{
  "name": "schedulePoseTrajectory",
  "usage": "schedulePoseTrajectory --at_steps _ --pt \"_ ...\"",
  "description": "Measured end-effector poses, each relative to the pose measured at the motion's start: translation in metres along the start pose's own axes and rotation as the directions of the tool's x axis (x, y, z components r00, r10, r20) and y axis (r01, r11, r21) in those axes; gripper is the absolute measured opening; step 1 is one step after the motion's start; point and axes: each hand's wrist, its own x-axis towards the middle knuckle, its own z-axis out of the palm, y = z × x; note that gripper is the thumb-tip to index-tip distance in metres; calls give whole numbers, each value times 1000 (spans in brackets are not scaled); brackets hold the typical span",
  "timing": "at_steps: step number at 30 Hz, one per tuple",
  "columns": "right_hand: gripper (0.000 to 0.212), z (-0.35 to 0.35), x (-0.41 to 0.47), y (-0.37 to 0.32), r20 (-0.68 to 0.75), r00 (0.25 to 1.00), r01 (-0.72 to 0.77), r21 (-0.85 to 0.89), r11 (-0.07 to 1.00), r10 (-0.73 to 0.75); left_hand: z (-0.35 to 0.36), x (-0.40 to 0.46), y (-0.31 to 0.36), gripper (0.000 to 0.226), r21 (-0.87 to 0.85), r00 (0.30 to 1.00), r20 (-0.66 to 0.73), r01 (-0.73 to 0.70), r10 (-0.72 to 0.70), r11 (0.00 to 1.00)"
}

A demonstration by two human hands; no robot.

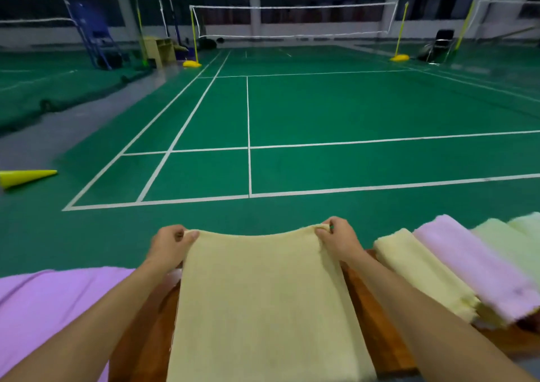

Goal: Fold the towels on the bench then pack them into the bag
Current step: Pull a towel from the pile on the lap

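Yellow towel [263, 302] stretched flat for folding.
It lay on the wooden surface [377, 332] between both grips; left hand [171, 245] and right hand [340, 240] each pinched a far corner, likely to square it; folded towels [467, 267] waited right of the right grip.

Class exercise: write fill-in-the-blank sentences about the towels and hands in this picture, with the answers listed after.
1. Both hands, left hand and right hand, pinch the far corners of a ____ towel.
2. The folded towels lie to the person's ____.
3. The towel rests on a ____ bench.

Answers: yellow; right; wooden
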Motion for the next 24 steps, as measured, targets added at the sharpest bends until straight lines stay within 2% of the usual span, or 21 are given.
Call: schedulePoseTrajectory --at_steps 5,8,10,13,17,20,22,24 --pt "12 22 19 16 -45 996 -76 -28 997 75 23 15 -19 30 148 1000 10 22 -24 989" --pt "40 15 2 18 -40 990 -136 0 991 135 16 2 -21 17 221 1000 21 6 -11 975" --pt "53 7 -20 20 -25 993 -115 -5 993 115 9 -16 -15 12 258 999 14 -43 40 965" --pt "64 -3 -58 28 -17 992 -121 22 992 122 3 -48 6 10 148 988 85 -139 127 979" --pt "55 -16 -103 40 8 985 -172 13 985 172 5 -98 39 11 17 940 256 -238 226 971" --pt "58 -18 -122 49 24 974 -222 -27 975 223 20 -131 58 7 -41 882 368 -300 294 953" --pt "62 -15 -127 53 20 980 -196 -8 981 196 36 -146 65 6 -70 840 436 -325 322 943" --pt "55 -11 -131 50 10 993 -119 39 992 118 52 -154 67 7 -81 799 495 -348 341 934"
